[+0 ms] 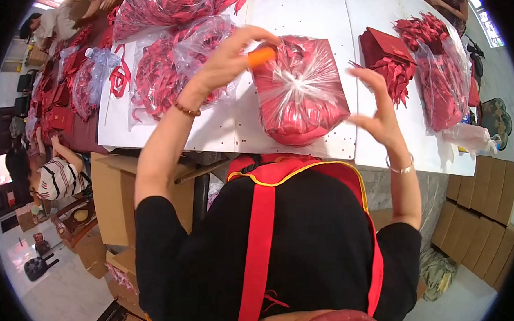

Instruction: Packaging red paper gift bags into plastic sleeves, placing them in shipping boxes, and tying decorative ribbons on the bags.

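A clear plastic bag (299, 85), packed with red goods and drawn tight to a bunched white centre, sits on the white table in front of me. My left hand (225, 60) arches over its upper left side, fingers curved and apart. An orange sleeve-like piece (261, 57) covers or lies along the thumb; it looks worn, not gripped. To the right of the bag, my right hand (379, 113) is spread with thumb and fingers apart, the thumb close to the bag's edge. Neither hand appears to grip the bag.
Bags of red ribboned goods (165, 72) lie left on the white table (384, 148). Red gift bags (382, 49) and another filled plastic bag (442, 87) stand right. Cardboard boxes flank the table below. At the left, a person in a striped top (60, 176) works at another table.
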`<state>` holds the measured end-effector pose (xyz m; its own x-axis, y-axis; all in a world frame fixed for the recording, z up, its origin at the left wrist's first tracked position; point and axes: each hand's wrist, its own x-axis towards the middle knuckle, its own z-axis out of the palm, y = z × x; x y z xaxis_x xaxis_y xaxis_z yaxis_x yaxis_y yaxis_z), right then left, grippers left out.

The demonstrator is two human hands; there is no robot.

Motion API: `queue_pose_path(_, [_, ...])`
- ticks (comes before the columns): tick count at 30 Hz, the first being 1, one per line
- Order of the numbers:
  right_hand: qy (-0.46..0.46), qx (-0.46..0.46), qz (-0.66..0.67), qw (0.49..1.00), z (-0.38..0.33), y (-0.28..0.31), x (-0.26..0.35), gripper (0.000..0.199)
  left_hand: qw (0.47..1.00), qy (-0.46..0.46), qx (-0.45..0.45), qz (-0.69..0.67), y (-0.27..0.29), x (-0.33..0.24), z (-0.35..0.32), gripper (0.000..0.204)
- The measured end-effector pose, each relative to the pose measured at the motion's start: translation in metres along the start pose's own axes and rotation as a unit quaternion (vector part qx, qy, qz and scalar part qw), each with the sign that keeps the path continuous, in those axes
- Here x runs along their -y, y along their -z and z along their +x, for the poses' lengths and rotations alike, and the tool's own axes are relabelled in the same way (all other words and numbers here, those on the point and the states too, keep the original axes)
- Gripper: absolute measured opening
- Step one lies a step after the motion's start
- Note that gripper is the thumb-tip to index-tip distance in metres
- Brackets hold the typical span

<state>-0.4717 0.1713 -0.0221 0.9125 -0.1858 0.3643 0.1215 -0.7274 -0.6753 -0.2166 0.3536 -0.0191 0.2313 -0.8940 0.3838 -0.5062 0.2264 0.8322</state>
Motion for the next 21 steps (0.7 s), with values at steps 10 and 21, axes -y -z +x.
queue_pose_path(10, [-0.262,-0.248,0.318,0.877,-0.034,-0.116,-0.028,0.088,0.841,0.405,-0.221,-0.283,-0.065,0.127,-0.038,0.06])
queue_pose_path(21, [-0.47,-0.097,0.503,0.719,-0.027,-0.088,-0.104,0.071,0.896,0.401,-0.009,0.188,-0.046,0.069,-0.037,0.062])
